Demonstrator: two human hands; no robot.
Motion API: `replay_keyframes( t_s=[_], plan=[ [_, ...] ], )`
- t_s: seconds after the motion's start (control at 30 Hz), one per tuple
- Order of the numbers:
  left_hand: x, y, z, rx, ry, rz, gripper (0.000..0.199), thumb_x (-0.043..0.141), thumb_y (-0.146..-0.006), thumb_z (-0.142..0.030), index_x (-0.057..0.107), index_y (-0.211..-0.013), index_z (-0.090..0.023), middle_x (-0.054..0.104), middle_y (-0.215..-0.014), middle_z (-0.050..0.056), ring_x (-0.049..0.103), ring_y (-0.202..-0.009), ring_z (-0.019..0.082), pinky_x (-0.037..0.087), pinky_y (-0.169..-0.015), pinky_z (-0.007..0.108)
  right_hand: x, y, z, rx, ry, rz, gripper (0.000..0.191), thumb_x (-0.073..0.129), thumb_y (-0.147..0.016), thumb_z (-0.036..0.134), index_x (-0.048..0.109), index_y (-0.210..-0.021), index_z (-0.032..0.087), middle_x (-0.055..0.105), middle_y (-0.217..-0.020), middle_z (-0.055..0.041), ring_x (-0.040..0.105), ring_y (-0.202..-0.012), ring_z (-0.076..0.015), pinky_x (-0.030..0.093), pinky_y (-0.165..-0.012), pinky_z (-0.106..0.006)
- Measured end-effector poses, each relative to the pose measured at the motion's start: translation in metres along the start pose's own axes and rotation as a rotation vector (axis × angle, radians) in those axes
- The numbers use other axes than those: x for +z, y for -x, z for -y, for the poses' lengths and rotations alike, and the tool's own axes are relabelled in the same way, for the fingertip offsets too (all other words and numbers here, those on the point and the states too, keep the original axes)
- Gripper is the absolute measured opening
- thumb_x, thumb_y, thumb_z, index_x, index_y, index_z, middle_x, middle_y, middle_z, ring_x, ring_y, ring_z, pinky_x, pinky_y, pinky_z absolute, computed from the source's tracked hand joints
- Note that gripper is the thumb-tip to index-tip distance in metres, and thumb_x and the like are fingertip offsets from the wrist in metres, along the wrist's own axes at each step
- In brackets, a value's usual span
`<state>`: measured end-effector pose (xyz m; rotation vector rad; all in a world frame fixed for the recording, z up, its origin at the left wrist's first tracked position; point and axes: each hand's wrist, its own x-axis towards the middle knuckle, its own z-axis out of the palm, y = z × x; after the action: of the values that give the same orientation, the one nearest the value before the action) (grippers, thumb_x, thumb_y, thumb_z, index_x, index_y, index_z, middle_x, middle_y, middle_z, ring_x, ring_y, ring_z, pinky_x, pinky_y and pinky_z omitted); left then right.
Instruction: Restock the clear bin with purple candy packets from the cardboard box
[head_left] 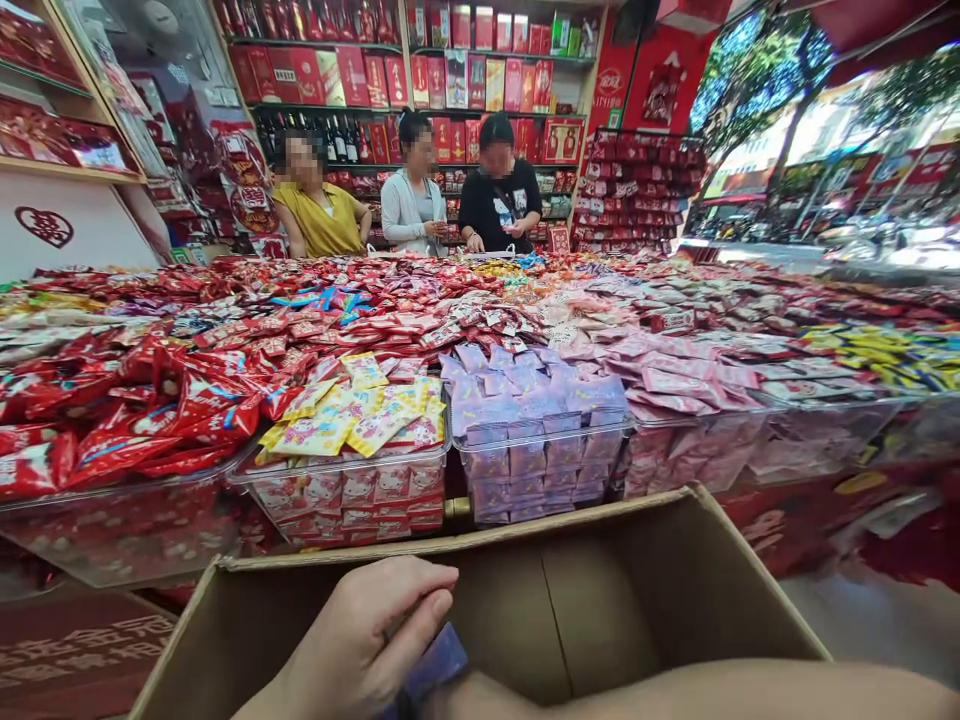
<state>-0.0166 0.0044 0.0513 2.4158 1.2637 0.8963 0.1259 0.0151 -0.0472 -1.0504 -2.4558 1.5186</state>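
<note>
A large open cardboard box (585,570) stands in front of me, below the row of bins. My left hand (367,620) is over its left part, with the fingers curled together and the thumb against them. A shiny purple packet (439,655) shows just below the thumb, partly hidden by the hand. From the right, my right forearm (720,690) crosses low over the box. My right hand (476,695) is blurred beside the packet at the bottom edge, its fingers hidden.
Clear plastic bins hold purple packets (536,440), yellow and red packets (375,420), red bags (150,420) and pink packets (675,370). Many more candies cover the long display behind. Three people (412,200) stand beyond it, before shelves (465,85) of red boxes and bottles.
</note>
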Motion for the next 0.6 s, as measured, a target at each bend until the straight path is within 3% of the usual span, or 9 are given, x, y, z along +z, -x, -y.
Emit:
replay_keyframes(
  t_s=[0.03,0.13,0.23,0.3,0.43,0.6],
  plan=[
    [0.0,0.0,-0.002,-0.097,0.072,0.024,0.024,0.051,-0.079,-0.021,0.058,-0.101,-0.027,0.069,-0.093,0.0,0.063,-0.085,0.016,0.048,-0.074,0.022,-0.016,0.009,0.009,-0.025,-0.011,-0.007,0.006,0.06,-0.059,0.022,0.057,-0.061,0.019,0.044,-0.05,0.0043,0.041,-0.048,-0.0099,0.03,-0.044,-0.021],
    [0.001,-0.004,-0.013,-0.352,0.359,0.111,0.027,0.05,-0.08,-0.031,0.057,-0.106,-0.027,0.066,-0.101,0.001,0.06,-0.091,0.018,0.047,-0.078,0.024,-0.065,0.038,0.035,-0.15,-0.234,-0.226,0.011,0.057,-0.066,0.025,0.051,-0.068,0.016,0.045,-0.058,0.0041,0.039,-0.052,-0.0074,0.031,-0.047,-0.019],
    [0.005,-0.015,-0.024,-0.49,0.553,0.112,0.025,0.049,-0.081,-0.033,0.063,-0.099,-0.022,0.068,-0.085,0.001,0.06,-0.079,0.018,0.047,-0.071,0.025,-0.093,0.051,0.048,-0.13,-0.442,-0.291,0.016,0.058,-0.068,0.028,0.049,-0.069,0.014,0.044,-0.056,0.0041,0.037,-0.05,-0.0063,0.03,-0.046,-0.019],
    [0.009,-0.02,-0.027,-0.533,0.596,0.057,0.025,0.046,-0.082,-0.033,0.066,-0.092,-0.019,0.066,-0.075,0.001,0.058,-0.073,0.017,0.046,-0.068,0.025,-0.097,0.052,0.048,-0.121,-0.529,-0.312,0.02,0.06,-0.068,0.03,0.05,-0.07,0.013,0.046,-0.057,0.0036,0.038,-0.05,-0.006,0.03,-0.047,-0.019],
    [0.014,-0.022,-0.026,-0.561,0.659,-0.012,0.025,0.047,-0.082,-0.034,0.064,-0.094,-0.02,0.065,-0.075,-0.001,0.056,-0.071,0.016,0.044,-0.067,0.025,-0.091,0.05,0.043,-0.092,-0.719,-0.349,0.027,0.064,-0.065,0.036,0.048,-0.07,0.014,0.048,-0.055,0.0047,0.041,-0.05,-0.0053,0.031,-0.048,-0.019],
    [0.018,-0.019,-0.025,-0.619,0.706,-0.131,0.021,0.052,-0.079,-0.035,0.064,-0.09,-0.02,0.063,-0.068,-0.002,0.053,-0.063,0.013,0.045,-0.057,0.022,-0.089,0.052,0.043,-0.098,-0.848,-0.266,0.043,0.073,-0.054,0.031,0.047,-0.084,0.016,0.052,-0.061,0.0056,0.046,-0.055,-0.0061,0.036,-0.055,-0.02]
  ],
)
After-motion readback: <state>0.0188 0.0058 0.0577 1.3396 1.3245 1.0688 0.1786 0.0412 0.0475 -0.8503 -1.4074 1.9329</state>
